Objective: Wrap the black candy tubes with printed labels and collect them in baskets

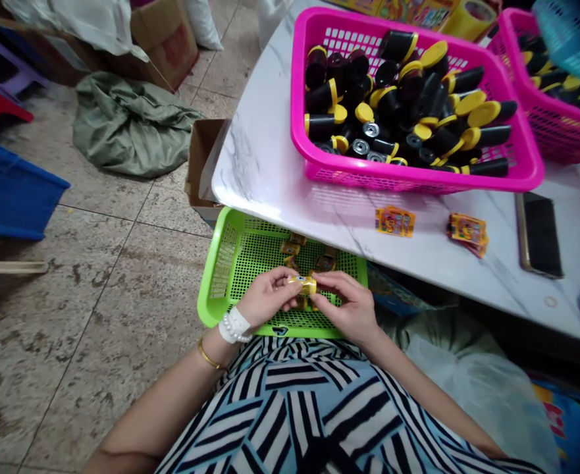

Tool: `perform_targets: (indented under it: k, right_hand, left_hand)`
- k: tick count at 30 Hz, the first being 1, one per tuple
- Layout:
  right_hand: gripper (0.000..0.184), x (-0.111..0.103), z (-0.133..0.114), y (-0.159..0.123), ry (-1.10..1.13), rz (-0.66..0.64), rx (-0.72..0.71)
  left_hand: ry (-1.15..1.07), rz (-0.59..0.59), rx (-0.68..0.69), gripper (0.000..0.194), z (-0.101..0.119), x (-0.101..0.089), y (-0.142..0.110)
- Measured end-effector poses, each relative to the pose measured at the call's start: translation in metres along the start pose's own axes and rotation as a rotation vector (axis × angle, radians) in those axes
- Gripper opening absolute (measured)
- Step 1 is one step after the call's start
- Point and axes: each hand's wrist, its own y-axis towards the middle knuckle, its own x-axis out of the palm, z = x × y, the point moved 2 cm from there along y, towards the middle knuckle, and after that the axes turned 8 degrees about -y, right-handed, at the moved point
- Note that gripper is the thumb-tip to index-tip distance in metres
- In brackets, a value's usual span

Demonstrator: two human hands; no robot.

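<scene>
light: bright — glare: marble tabletop (253,178) | shadow: soft, under left hand (267,296)

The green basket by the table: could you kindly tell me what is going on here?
A person holds a small yellow packet between the left hand and right hand, above a green plastic basket of more packets. On the marble table nearby, a pink basket is piled with black cylinders with yellow caps.

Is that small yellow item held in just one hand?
No, the left hand and right hand both grip the small yellow item above the green basket.
</scene>
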Motion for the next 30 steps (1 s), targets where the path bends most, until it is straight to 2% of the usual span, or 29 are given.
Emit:
perform_targets:
  k: [2,5,7,9,11,15,20,23,25,30]
  right_hand:
    - [0.024,0.0,-0.001,-0.002,0.071,-0.007,0.103]
    - [0.023,0.0,0.001,-0.005,0.265,-0.031,0.363]
    - [0.026,0.0,0.002,-0.007,0.374,-0.08,0.512]
    - [0.028,0.002,0.003,-0.008,0.469,-0.162,0.603]
    - [0.031,0.004,0.004,-0.009,0.569,-0.242,0.633]
    - [0.043,0.007,0.006,-0.009,0.656,-0.273,0.551]
    - [0.014,0.005,0.008,-0.005,0.612,-0.237,0.415]
    - [0.019,0.006,0.008,-0.004,0.601,-0.291,0.399]
    - [0.021,0.007,0.007,-0.005,0.579,-0.276,0.384]
    - [0.015,0.011,0.008,-0.008,0.536,-0.135,0.377]
  left_hand:
    - [0.073,-0.004,0.083,0.036,0.0,0.001,-0.003]
    - [0.295,0.007,0.281,0.031,0.005,0.005,-0.008]
    - [0.46,-0.038,0.401,0.028,0.01,0.007,-0.011]
    - [0.558,-0.114,0.456,0.024,0.015,0.007,-0.013]
    - [0.527,-0.166,0.396,0.023,0.017,0.005,-0.012]
    - [0.195,-0.184,0.126,0.03,0.01,0.003,-0.011]
    - [-0.105,-0.157,-0.009,0.04,-0.004,0.007,-0.009]
    - [-0.19,-0.128,-0.053,0.04,-0.007,0.005,-0.008]
    - [-0.205,-0.147,-0.09,0.04,-0.007,0.004,-0.007]
    - [-0.276,-0.174,-0.196,0.041,-0.007,0.002,-0.007]
